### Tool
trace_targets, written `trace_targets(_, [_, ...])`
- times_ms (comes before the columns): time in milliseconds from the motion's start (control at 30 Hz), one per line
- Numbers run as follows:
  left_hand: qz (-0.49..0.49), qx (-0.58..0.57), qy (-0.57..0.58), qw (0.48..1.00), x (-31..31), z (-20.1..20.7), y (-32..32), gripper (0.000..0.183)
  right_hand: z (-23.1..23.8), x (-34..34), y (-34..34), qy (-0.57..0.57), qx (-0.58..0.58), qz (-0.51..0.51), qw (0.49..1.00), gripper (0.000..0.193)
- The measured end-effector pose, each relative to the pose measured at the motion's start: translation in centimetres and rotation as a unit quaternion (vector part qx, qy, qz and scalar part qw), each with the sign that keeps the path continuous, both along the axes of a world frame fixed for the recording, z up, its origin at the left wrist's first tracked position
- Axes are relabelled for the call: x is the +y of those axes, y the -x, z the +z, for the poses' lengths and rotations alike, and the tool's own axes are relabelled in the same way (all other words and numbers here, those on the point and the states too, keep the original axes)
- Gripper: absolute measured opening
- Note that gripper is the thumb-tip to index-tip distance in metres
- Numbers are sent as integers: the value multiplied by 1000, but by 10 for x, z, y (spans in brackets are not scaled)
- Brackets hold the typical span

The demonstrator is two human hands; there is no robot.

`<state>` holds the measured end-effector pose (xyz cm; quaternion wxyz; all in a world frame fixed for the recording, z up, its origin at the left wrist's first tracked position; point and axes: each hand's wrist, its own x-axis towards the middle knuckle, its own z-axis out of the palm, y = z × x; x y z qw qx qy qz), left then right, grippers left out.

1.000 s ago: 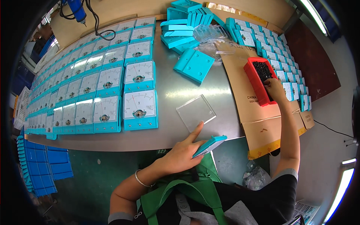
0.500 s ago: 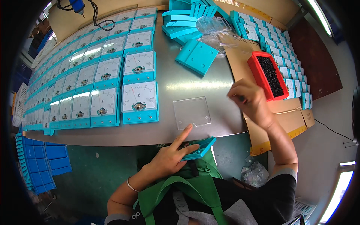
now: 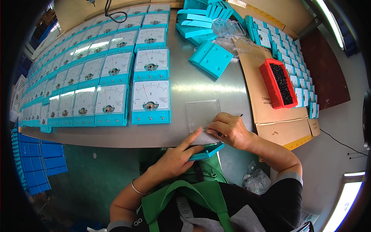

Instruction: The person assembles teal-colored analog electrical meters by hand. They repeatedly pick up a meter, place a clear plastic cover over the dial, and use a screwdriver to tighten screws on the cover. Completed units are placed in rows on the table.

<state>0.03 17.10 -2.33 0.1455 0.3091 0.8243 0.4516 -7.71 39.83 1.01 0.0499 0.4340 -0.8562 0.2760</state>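
My left hand [image 3: 174, 159] grips a shallow teal case [image 3: 208, 151] at the table's near edge, thumb and fingers closed on its side. Its index finger stretches forward to the near edge of a clear plastic cover [image 3: 201, 112] lying flat on the table. My right hand [image 3: 233, 132] is at the cover's near right corner, with thumb and fingers pinched. Small black parts show in it: a dark bit under the fingers and a thin black tip [image 3: 242, 115] sticking out above the knuckles. Their exact kind is too small to make out.
Rows of teal meters with white dials [image 3: 150, 96] cover the table's left. Teal housings [image 3: 211, 58] and clear covers [image 3: 228, 28] are piled at the back. A red bin [image 3: 266, 83] of small black parts rests on cardboard [image 3: 266, 133] at right, beside more meters [image 3: 299, 79].
My right hand has come left and toward me, from beside the red bin to the clear cover's corner. The left hand keeps its hold on the teal case. The view has shifted slightly.
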Motion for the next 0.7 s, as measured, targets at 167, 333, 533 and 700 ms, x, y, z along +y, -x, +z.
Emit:
trace_targets(167, [-1,-5,-11,1000,-2,-1,1,46,13,-6,9,-49,-156,-16,986,12])
trace_targets(333, [-5,-12,-23,1000,-4,1,4,45,22,-16,35,-111,-258,-16,960,12])
trace_targets(533, [6,-12,-34,999,-1,-1,2,43,44,-41,59,-290,-254,2,923,13])
trace_targets(700, [22,-32,-41,998,4,3,0,41,33,-29,12,-274,-39,-9,961,2])
